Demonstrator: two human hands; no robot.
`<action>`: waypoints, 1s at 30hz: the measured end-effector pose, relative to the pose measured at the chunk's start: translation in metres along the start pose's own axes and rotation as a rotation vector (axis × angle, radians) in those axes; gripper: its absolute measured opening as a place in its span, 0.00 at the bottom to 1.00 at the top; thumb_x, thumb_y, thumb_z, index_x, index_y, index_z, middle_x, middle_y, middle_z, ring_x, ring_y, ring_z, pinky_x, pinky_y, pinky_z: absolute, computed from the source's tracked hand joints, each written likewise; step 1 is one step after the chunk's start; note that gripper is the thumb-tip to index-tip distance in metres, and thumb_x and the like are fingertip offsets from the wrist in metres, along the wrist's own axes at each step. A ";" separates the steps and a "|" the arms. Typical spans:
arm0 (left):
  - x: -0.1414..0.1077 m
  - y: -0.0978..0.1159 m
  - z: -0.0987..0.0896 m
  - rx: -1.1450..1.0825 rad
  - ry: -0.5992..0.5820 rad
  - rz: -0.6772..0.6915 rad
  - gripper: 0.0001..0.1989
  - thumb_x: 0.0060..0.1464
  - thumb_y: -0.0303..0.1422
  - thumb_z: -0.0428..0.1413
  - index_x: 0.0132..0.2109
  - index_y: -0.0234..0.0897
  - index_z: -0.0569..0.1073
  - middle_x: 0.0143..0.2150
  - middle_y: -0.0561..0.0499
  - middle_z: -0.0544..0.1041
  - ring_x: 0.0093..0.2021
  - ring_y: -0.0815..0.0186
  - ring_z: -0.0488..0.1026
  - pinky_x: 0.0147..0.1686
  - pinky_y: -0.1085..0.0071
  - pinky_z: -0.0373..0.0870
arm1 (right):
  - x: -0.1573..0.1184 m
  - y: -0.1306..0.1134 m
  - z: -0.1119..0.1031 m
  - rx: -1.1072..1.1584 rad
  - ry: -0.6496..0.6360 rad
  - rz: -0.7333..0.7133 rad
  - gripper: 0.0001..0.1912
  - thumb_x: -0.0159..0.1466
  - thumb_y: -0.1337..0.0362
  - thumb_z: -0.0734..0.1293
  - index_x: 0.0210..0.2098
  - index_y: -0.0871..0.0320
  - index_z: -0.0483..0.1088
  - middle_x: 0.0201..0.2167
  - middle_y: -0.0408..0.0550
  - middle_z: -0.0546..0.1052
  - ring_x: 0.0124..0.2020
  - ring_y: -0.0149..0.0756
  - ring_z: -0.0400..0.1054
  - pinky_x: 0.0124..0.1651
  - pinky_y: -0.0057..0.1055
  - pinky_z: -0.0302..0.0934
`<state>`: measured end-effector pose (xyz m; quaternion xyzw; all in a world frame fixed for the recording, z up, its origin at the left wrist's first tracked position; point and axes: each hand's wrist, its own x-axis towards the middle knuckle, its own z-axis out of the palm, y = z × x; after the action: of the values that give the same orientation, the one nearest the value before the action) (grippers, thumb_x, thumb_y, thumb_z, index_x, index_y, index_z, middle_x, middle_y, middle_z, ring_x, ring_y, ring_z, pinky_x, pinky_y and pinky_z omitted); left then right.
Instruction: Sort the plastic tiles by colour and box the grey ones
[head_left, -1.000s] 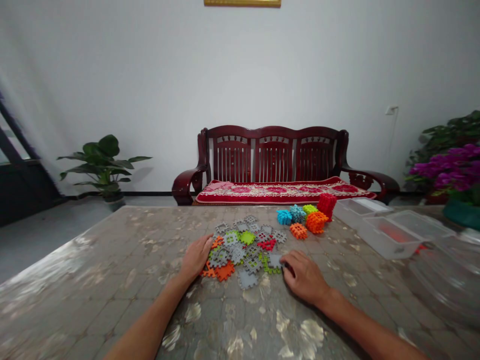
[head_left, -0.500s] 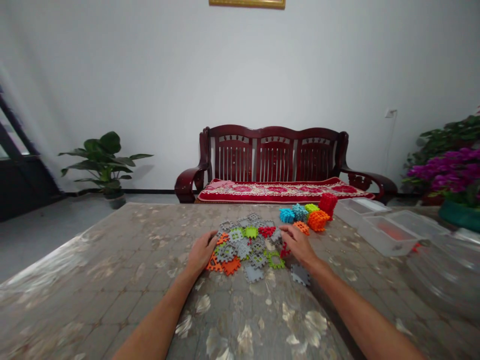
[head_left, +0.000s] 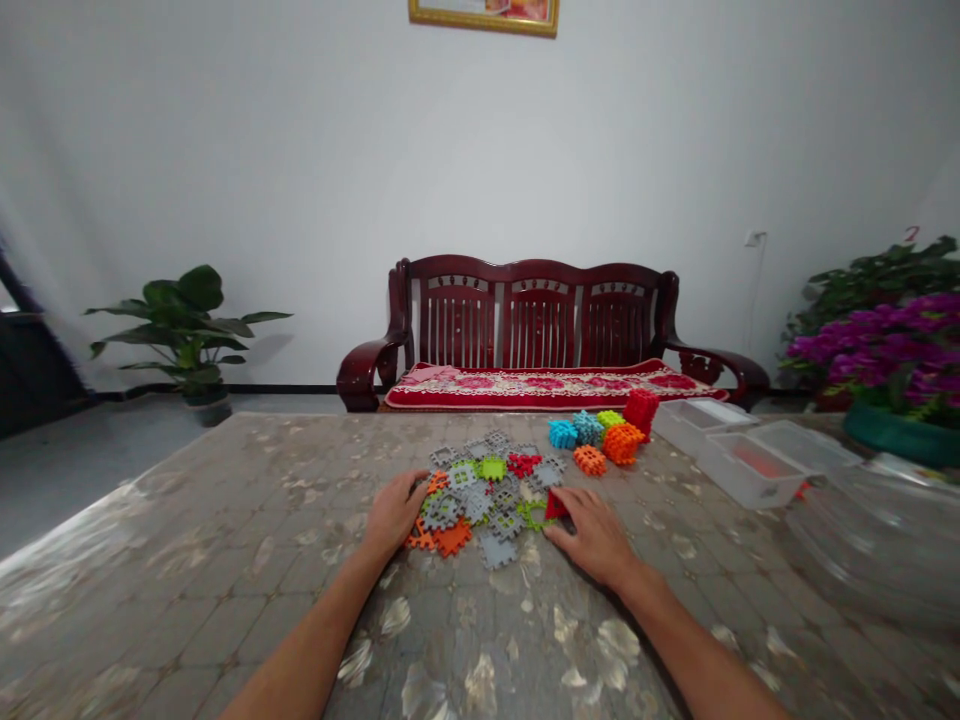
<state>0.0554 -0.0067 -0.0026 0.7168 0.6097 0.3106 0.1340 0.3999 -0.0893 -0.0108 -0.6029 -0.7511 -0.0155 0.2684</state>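
A loose pile of flat interlocking tiles, mostly grey with some orange, green and red, lies in the middle of the marbled table. My left hand rests flat on the pile's left edge, its fingers spread over orange and grey tiles. My right hand lies at the pile's right edge and pinches a red tile that stands tilted up at its fingertips. Behind the pile sit assembled cubes: blue, green, orange and red.
Clear plastic boxes stand at the right, with a larger clear tub nearer me. A pot of purple flowers is at the far right. Beyond the table stand a dark wooden bench and a leafy plant.
My right hand reached forward to the red tiles, then drew back toward me with a red tile at its fingertips. My left hand stayed on the pile. The view shifted slightly.
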 end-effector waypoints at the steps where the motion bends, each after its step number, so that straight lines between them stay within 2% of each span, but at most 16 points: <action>1: 0.000 0.000 0.000 0.004 -0.004 0.001 0.22 0.62 0.39 0.45 0.53 0.36 0.78 0.55 0.43 0.81 0.57 0.57 0.76 0.61 0.59 0.68 | 0.002 -0.003 -0.001 -0.022 0.008 -0.018 0.26 0.62 0.58 0.71 0.59 0.54 0.71 0.55 0.55 0.77 0.56 0.50 0.69 0.59 0.47 0.62; 6: 0.000 0.002 -0.001 0.019 -0.011 -0.001 0.21 0.62 0.39 0.46 0.53 0.39 0.78 0.54 0.46 0.81 0.56 0.58 0.76 0.60 0.60 0.69 | 0.006 -0.008 -0.001 -0.077 0.059 -0.102 0.15 0.63 0.65 0.68 0.50 0.53 0.75 0.43 0.52 0.78 0.47 0.46 0.71 0.51 0.40 0.66; 11: 0.000 0.006 -0.003 0.051 -0.033 -0.015 0.19 0.61 0.38 0.48 0.52 0.41 0.78 0.54 0.47 0.81 0.56 0.58 0.76 0.59 0.61 0.68 | 0.010 -0.005 0.005 -0.049 0.074 -0.108 0.16 0.63 0.72 0.63 0.47 0.53 0.76 0.39 0.49 0.79 0.42 0.41 0.73 0.45 0.35 0.67; 17: 0.000 0.006 -0.003 0.065 -0.026 -0.011 0.18 0.59 0.35 0.50 0.52 0.40 0.78 0.54 0.46 0.81 0.56 0.58 0.76 0.59 0.62 0.68 | 0.012 -0.002 0.006 -0.019 0.070 -0.119 0.15 0.64 0.72 0.62 0.45 0.53 0.76 0.39 0.48 0.80 0.43 0.41 0.74 0.46 0.35 0.67; 24: 0.001 0.002 -0.002 0.065 -0.050 0.002 0.19 0.59 0.33 0.50 0.54 0.38 0.77 0.56 0.45 0.80 0.57 0.58 0.75 0.61 0.61 0.67 | 0.011 -0.005 0.002 -0.032 0.094 -0.164 0.10 0.70 0.66 0.62 0.45 0.54 0.75 0.39 0.49 0.78 0.42 0.40 0.73 0.46 0.35 0.66; 30: 0.000 0.001 -0.001 0.066 -0.042 0.005 0.19 0.59 0.33 0.50 0.54 0.39 0.77 0.57 0.46 0.80 0.58 0.58 0.74 0.61 0.62 0.66 | 0.014 -0.003 0.001 -0.015 0.097 -0.208 0.11 0.71 0.66 0.61 0.43 0.54 0.76 0.39 0.48 0.79 0.42 0.39 0.73 0.46 0.34 0.65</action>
<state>0.0555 -0.0071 -0.0013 0.7288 0.6148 0.2756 0.1223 0.3950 -0.0776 -0.0050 -0.5222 -0.7956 -0.0783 0.2968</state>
